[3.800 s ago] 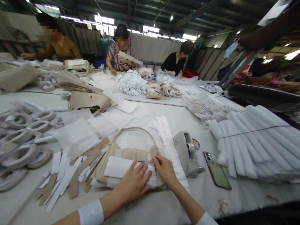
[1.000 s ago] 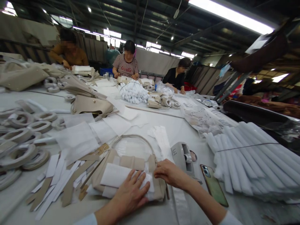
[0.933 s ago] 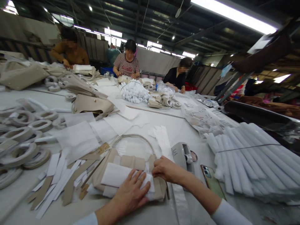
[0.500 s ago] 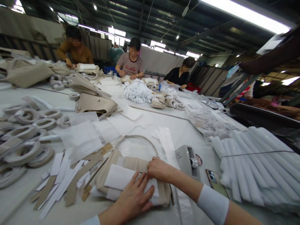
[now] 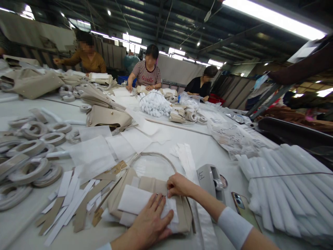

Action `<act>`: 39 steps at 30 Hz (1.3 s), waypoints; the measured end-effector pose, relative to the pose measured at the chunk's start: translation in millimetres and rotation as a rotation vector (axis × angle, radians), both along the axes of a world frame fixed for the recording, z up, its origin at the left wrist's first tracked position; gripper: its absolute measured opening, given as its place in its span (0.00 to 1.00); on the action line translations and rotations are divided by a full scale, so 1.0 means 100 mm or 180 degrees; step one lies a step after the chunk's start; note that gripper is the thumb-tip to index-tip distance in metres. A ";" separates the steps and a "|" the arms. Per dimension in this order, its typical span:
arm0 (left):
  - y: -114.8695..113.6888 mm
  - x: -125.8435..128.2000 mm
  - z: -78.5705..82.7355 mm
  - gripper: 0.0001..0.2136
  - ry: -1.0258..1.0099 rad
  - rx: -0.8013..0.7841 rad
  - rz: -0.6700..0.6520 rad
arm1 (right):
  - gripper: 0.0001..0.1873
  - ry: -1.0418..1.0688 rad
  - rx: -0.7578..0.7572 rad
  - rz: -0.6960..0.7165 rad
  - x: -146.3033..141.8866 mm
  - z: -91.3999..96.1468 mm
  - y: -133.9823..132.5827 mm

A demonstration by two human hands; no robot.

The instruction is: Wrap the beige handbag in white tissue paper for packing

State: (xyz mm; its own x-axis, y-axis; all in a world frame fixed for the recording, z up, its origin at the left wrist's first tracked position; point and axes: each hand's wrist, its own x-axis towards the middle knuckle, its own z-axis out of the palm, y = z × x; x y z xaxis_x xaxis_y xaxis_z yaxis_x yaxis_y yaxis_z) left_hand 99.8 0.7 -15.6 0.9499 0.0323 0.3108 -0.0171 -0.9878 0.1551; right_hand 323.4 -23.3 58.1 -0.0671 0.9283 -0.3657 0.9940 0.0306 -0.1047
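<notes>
In front of me a beige handbag (image 5: pixel 114 199) lies on the white table, its thin looped handle (image 5: pixel 156 155) pointing away. White padding sheets (image 5: pixel 134 199) rest on top of the bag. My left hand (image 5: pixel 152 219) lies flat on the padding with its fingers spread. Just right of those fingertips, my right hand (image 5: pixel 179 185) is closed in a pinch at the bag's upper part. What its fingertips hold is too small to make out.
Left are coiled straps (image 5: pixel 28 170) and white and brown strips (image 5: pixel 70 201). A tape dispenser (image 5: pixel 212 178), a phone (image 5: pixel 244 208) and bundled white foam tubes (image 5: pixel 286 187) stand right. Another beige bag (image 5: pixel 109 116) lies farther back. Several co-workers (image 5: pixel 147 73) work across the table.
My right hand has shifted slightly within the same area of the bag, still pinched. My left hand stays flat on the padding. The view has tilted a little, and a co-worker's arm has reached out sideways.
</notes>
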 end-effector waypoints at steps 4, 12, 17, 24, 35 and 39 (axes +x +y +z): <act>0.00 0.00 -0.01 0.26 -0.0022 0.0031 0.0009 | 0.08 0.0037 0.0324 -0.0239 -0.07 0.11 -0.15; -0.01 -0.01 0.01 0.28 -0.0078 0.0071 0.0006 | 0.10 0.0296 0.0930 -0.1141 -0.59 -0.13 -0.68; 0.02 -0.05 0.08 0.22 -0.0211 -0.0066 -0.0053 | 0.18 0.0263 0.1222 -0.1271 -0.69 -0.31 -0.81; 0.11 -0.13 0.20 0.26 0.0141 0.0003 -0.0167 | 0.19 -0.0050 0.1528 -0.1136 -0.67 -0.52 -0.85; 0.89 -0.99 0.11 0.24 0.0639 -0.0809 0.1220 | 0.20 -0.0358 0.1978 -0.0902 -0.66 -0.66 -0.88; 0.90 -1.04 -0.10 0.22 0.0513 -0.1150 0.1297 | 0.20 -0.0717 0.2108 -0.0738 -0.67 -0.57 -0.87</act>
State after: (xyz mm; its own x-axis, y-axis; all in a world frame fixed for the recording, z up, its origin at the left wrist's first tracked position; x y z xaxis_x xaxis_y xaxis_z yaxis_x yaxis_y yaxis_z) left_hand -4.0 90.2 -25.9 0.8730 0.4835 0.0640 0.4062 -0.7934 0.4534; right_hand 256.1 -110.3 0.7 0.1683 0.9407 0.2947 0.9779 -0.1970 0.0702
